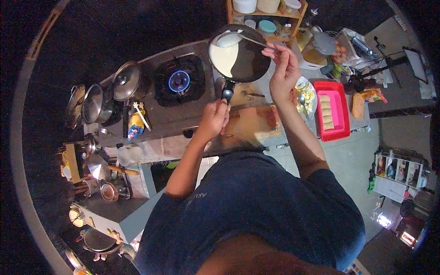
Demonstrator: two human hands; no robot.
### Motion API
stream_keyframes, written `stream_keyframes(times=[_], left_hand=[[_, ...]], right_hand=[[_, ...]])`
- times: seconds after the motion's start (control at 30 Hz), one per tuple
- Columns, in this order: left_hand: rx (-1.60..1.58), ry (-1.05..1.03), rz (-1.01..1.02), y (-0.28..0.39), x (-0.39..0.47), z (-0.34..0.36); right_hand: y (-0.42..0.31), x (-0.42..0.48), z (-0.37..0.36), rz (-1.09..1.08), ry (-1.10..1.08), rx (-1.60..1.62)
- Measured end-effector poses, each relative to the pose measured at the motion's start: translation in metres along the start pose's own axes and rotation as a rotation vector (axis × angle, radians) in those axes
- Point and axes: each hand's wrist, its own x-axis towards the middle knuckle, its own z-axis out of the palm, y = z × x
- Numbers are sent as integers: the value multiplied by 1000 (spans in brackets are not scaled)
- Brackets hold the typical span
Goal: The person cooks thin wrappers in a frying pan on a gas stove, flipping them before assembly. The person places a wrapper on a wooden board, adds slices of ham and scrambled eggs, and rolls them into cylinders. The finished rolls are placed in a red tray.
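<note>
My left hand [216,117] grips the handle of a dark frying pan [252,63], which is held up to the right of the lit gas burner [179,81]. Pale batter [223,56] covers the pan's left part, its edge curving across the dark surface. Between the fingers of my right hand [284,70] is the thin handle of a metal ladle [229,40]. The ladle's bowl is over the batter at the pan's far left; whether it touches the batter I cannot tell.
Right of the pan are a plate of pale yellow pieces [309,99] with a spoon and a red tray [345,113] holding several rolled crepes [325,111]. Lidded pots [127,80] stand left of the burner. A wooden board [251,122] lies at the counter's front.
</note>
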Motion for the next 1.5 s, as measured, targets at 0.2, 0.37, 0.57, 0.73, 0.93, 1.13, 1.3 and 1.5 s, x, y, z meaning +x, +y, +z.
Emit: stream_keyframes(times=[0.2,0.37,0.57,0.73,0.93,1.13,1.3,1.5], left_hand=[[210,108,-102,23,-20,-15],[258,10,-197,36,-30,-39],[-21,-135,-509,44,-26,-65],[-353,-166,-681,49,-30,-61],[-817,-301,-640,23,-35,-46],[-772,-273,-503,5,-43,-6],[-693,-308,-218,-30,-40,24],[-33,228,291,-69,-16,37]], right_hand=[[21,-18,-6,86,15,-7],[24,-34,-6,171,-16,34],[30,-40,-13,136,-65,-34],[20,-31,-19,88,-45,-150],[-9,-2,-27,15,-7,-176],[-52,36,-20,-136,68,-119],[-75,56,-11,-129,87,-57],[-33,67,2,296,109,226]])
